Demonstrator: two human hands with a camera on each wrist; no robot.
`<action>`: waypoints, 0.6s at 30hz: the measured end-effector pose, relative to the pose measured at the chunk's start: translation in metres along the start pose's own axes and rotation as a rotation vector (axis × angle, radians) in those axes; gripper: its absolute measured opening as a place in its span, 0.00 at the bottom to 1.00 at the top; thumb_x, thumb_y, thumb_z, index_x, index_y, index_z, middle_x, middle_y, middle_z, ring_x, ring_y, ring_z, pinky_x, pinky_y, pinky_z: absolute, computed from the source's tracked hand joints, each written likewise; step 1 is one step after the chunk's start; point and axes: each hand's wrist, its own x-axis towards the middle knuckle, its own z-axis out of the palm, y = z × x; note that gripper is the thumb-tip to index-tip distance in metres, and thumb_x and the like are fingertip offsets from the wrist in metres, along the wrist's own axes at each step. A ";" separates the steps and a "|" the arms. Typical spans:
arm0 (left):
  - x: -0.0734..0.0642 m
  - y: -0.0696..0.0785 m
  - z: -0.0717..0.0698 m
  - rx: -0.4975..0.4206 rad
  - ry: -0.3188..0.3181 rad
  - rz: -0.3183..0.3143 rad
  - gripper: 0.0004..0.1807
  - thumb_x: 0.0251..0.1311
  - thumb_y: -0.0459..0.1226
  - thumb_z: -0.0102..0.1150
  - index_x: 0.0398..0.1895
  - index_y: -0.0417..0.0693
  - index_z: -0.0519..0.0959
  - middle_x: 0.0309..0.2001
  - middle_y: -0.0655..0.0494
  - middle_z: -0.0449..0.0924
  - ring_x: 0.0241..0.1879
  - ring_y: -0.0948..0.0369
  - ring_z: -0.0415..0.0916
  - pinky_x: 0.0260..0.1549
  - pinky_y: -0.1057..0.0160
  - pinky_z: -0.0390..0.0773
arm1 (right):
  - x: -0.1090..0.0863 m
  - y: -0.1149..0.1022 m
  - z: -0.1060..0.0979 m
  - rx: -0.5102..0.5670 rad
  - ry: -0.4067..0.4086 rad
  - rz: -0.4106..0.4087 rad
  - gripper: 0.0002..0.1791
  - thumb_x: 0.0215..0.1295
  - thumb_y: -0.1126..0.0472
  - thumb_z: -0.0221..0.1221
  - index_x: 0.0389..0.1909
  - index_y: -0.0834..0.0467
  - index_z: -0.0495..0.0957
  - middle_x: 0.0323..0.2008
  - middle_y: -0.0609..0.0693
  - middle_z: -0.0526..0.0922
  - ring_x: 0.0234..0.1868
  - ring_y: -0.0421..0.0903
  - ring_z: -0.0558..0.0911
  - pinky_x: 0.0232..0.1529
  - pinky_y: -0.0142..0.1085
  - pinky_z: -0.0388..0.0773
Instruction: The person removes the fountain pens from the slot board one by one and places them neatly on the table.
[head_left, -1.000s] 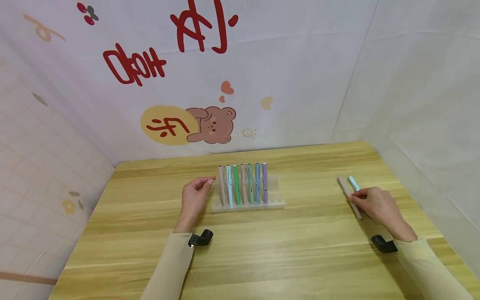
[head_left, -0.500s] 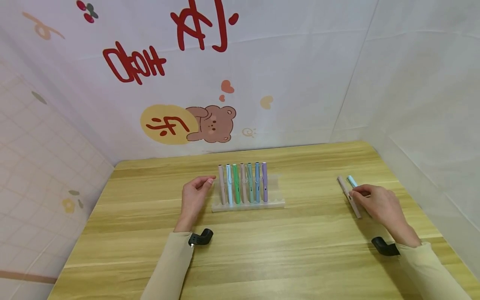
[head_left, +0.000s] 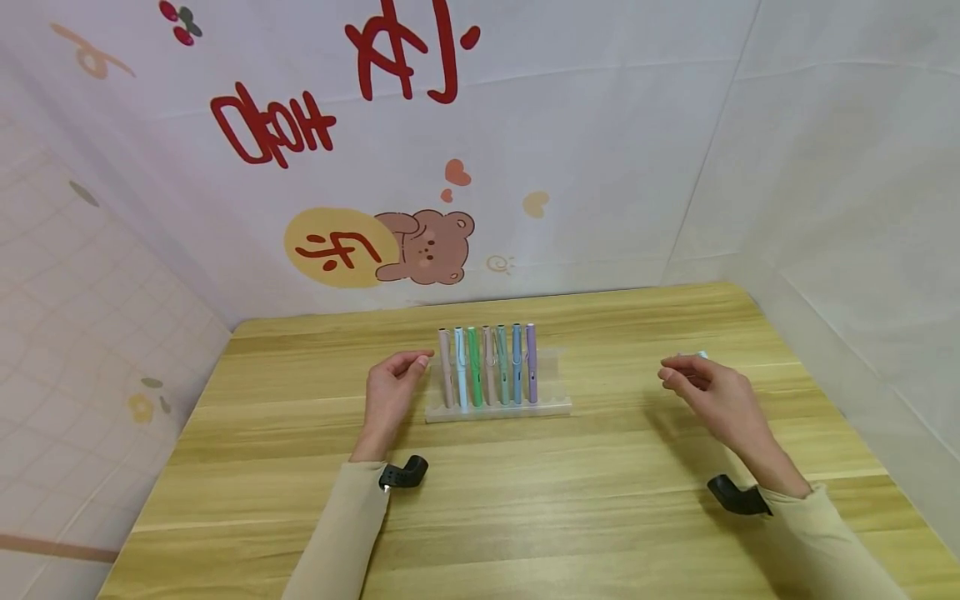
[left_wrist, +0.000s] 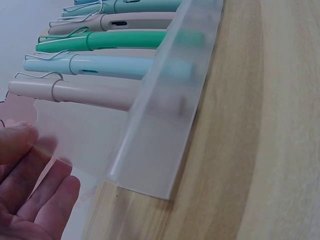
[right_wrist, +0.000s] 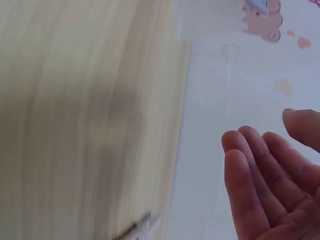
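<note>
My left hand (head_left: 392, 392) pinches the left edge of a clear plastic pen stand (head_left: 553, 408) between thumb and fingers; the left wrist view shows the thumb (left_wrist: 17, 142) at the panel's corner. Several capped pens lean side by side in the stand, from a taupe pen (head_left: 447, 383) at the left through a green pen (left_wrist: 100, 41) to a purple pen (head_left: 532, 371). Over the table's right side, my right hand (head_left: 716, 400) is raised with relaxed fingers and holds nothing. Behind it shows the end of a light blue pen (head_left: 702, 354); the hand hides most of what lies there.
A wood-grain table (head_left: 525, 517) bears everything. White printed cloth (head_left: 600, 150) rises behind it and along both sides. The right end of the stand has unfilled slots. A blurred pen clip (right_wrist: 142, 225) appears low in the right wrist view.
My right hand has lifted off the pens lying at the right and shifted left, now covering most of them. The left hand and the stand stay in place.
</note>
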 end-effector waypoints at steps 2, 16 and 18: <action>0.000 0.000 0.000 0.002 0.000 -0.003 0.12 0.74 0.38 0.61 0.51 0.40 0.87 0.51 0.48 0.88 0.52 0.56 0.84 0.46 0.73 0.78 | 0.001 -0.005 0.006 0.029 -0.003 -0.014 0.18 0.77 0.50 0.59 0.55 0.58 0.84 0.43 0.52 0.91 0.41 0.20 0.80 0.35 0.22 0.77; 0.000 0.000 0.000 -0.006 -0.003 0.006 0.11 0.73 0.37 0.62 0.51 0.40 0.87 0.51 0.47 0.88 0.51 0.56 0.84 0.45 0.74 0.79 | 0.006 -0.039 0.047 0.186 -0.014 -0.094 0.12 0.77 0.54 0.60 0.53 0.54 0.85 0.48 0.49 0.89 0.45 0.34 0.85 0.42 0.21 0.78; 0.000 0.000 0.000 -0.008 -0.001 0.006 0.11 0.73 0.37 0.62 0.50 0.40 0.88 0.51 0.48 0.88 0.51 0.56 0.84 0.46 0.73 0.79 | 0.007 -0.043 0.052 0.205 -0.023 -0.095 0.12 0.77 0.54 0.60 0.53 0.54 0.85 0.48 0.50 0.89 0.47 0.39 0.87 0.43 0.23 0.79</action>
